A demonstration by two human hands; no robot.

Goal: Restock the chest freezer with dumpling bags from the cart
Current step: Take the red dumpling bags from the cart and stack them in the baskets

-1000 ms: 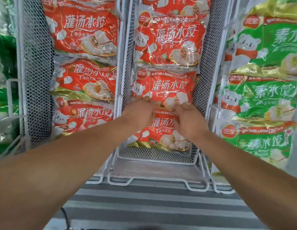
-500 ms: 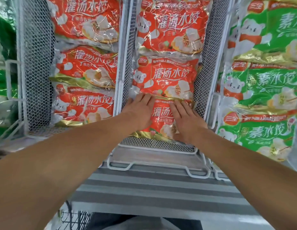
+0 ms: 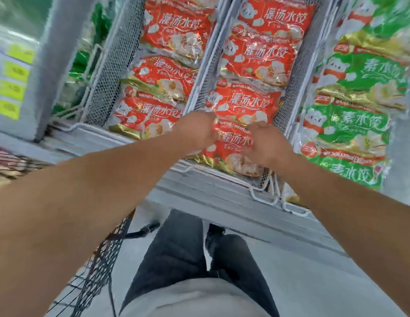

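While my arms reach into the chest freezer [image 3: 199, 186], both hands sit on the nearest red dumpling bag [image 3: 231, 145] in the middle wire basket [image 3: 288, 92]. My left hand [image 3: 195, 131] curls over its left edge, my right hand [image 3: 265, 143] over its right side; fingers are blurred, so I cannot tell how firm the grip is. Red bags read 灌汤水饺 with a 三全 logo. Green bags [image 3: 350, 124] to the right read 素水饺, same 三全 logo. Another stack of red bags [image 3: 151, 110] fills the left basket. Black wire cart [image 3: 101, 266] at lower left.
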